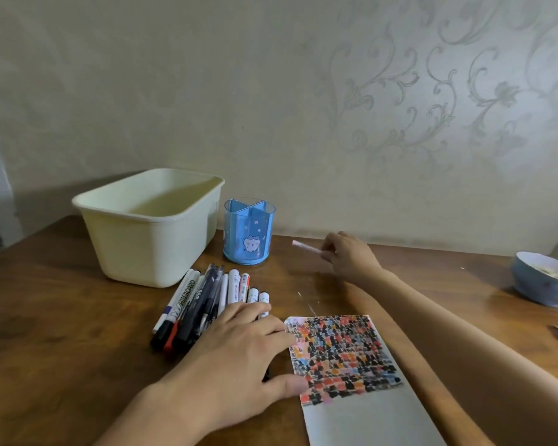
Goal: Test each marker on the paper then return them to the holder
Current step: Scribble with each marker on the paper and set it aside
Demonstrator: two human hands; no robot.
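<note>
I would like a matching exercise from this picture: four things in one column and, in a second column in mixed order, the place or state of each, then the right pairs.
Things:
1. blue holder
2. pile of markers
3. pink marker
4. paper

Places or states:
A. held in the right hand
B. lying on the table, partly under the left hand
C. its far part covered with colour marks
D. standing upright beside the cream tub

Pairs: 1-D, 2-B, 3-A, 4-C

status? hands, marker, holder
Right hand grips pink marker, near blue holder. Left hand flat on marker pile and paper. Path clear.
</note>
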